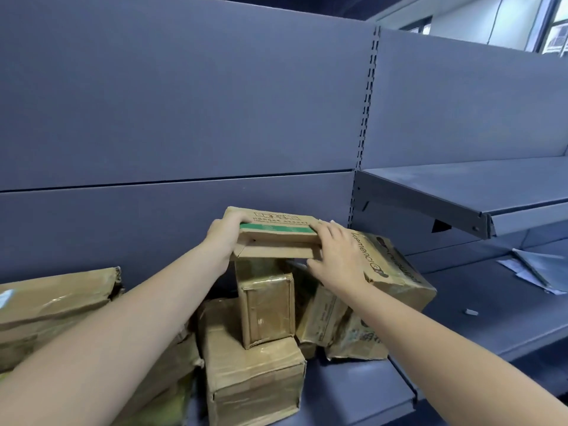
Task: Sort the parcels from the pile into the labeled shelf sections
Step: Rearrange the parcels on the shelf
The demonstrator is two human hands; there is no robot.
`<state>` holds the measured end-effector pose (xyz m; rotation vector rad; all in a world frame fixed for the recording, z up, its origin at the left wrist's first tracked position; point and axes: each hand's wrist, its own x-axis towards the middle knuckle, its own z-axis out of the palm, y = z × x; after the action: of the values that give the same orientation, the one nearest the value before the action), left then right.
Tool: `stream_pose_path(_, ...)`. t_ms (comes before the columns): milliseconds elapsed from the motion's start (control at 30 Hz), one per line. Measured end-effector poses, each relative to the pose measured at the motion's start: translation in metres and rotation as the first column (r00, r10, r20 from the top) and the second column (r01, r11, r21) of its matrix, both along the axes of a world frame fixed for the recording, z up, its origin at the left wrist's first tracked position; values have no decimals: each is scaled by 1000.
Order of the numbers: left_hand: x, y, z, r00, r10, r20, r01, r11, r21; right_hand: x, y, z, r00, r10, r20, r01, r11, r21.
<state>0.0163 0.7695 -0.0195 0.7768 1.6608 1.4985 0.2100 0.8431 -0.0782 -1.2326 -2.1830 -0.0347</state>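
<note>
Head view, only one. Both hands on a flat cardboard parcel [276,235] at top of the pile [255,348]. Left hand [226,233] clamped on parcel's left end, fingers wrapped over the edge. Right hand [336,256] pressed against the right end, fingers spread along the side; grip closed on the parcel from both ends. Parcel held roughly level, sitting on or just above an upright taped box [266,305] — contact could not be judged.

Markings on flat parcel: green strip [276,228] along front top edge, dark printed logo and lines of small text on top face, too blurred to read.

Upright taped box stood on a larger taped carton [255,385] on the lower shelf [353,392]. Right of them, a tilted carton [396,278] leaned behind right hand; printed letters ran sideways, looked like "Lxmenci", not certain, plus a round dark logo. Beneath it, a crumpled parcel [356,342] with faint greenish print, unreadable. Far left, a long battered box [55,299] with glossy tape, partly behind left forearm.

Grey metal shelving: back panel [184,103] bare, slotted upright [365,118] between bays. Upper shelf [476,192] in right bay. Papers [534,269] lay on right bay's lower deck, small pale scrap [470,312] nearer the front. No section labels legible.
</note>
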Motion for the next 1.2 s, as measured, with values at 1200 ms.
stream_pose_path(1200, -36, -11, 13, 183, -70, -981, 34, 997, -65, -49, 23, 71, 975, 223, 1, -221, 967, -128)
